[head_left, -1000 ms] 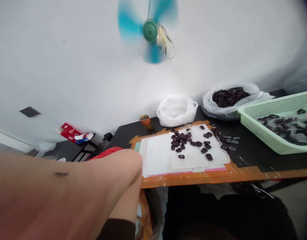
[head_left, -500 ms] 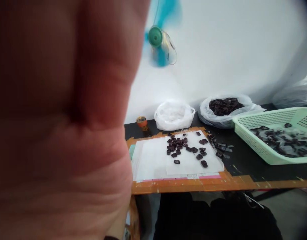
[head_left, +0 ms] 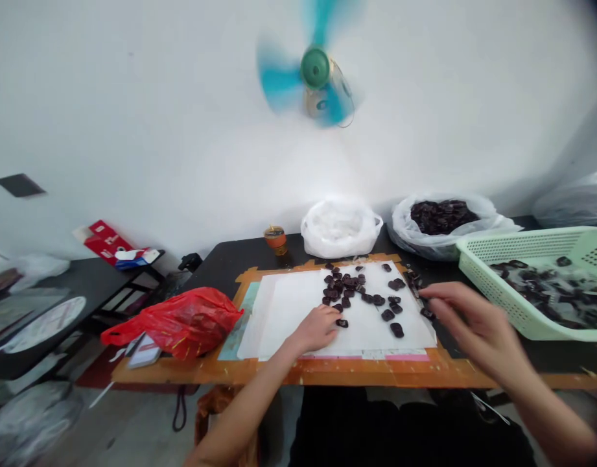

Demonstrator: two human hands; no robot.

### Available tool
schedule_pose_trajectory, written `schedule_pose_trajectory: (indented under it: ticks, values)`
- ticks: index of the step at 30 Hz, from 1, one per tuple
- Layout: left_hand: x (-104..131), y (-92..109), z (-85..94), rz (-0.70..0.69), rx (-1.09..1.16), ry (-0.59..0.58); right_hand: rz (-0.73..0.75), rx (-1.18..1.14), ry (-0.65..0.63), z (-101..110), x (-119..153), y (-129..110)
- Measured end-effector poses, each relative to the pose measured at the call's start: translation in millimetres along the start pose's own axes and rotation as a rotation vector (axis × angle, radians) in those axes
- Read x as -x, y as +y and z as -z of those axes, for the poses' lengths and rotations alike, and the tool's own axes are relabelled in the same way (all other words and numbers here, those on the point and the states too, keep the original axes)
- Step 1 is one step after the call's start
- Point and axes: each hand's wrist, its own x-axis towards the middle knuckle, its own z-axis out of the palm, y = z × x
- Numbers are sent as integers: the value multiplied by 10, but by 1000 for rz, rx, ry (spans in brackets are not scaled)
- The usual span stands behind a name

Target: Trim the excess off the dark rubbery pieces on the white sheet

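Several small dark rounded pieces [head_left: 347, 283] lie scattered on white paper sheets [head_left: 283, 305], most of them in a cluster. Over the paper, my left hand [head_left: 318, 329] has its fingers bent and drawn together at the left edge of one dark rounded piece [head_left: 342, 323]. My right hand [head_left: 480, 327] hovers by the paper's right edge, thumb and forefinger apart, with nothing visible between them. Close to its fingertips are dark pieces with clear tabs [head_left: 427, 314], partly hidden by the hand.
At right stands a green perforated basket [head_left: 522, 297] of dark and clear pieces. Behind are a white bag [head_left: 339, 246], a bag of dark pieces [head_left: 424, 245] and a small orange pot [head_left: 277, 242]. A red plastic bag [head_left: 196, 321] lies left. A fan [head_left: 316, 68] spins on the wall.
The hand that filled the left of the view close to the camera is gone from there. Both hands now reach over the table, and the red bag and left side are uncovered.
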Motion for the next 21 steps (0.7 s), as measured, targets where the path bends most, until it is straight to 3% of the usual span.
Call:
schedule_pose_trajectory:
  ticks: [2,4,6,8,13,18,21]
  values:
    - [4,-101,-130,72,35,29,-22,-62,-185,-333,-19,138]
    - [-16,-103,-139,135,129,95,-38,-143,-340,-720,-24,259]
    - [-66,-64,-96,168,277,122,-39,-215,-396,-1038,-47,343]
    - [-142,-32,-51,199,480,104,-57,-282,-397,-1221,-113,401]
    - [-420,-45,14,254,986,107,-287,-580,-372,-1250,-341,548]
    - [-683,-67,-31,189,1144,183,-470,-829,-271,-1217,-350,663]
    - [-781,-63,-95,179,1183,161,-508,-870,-257,-1179,-321,676]
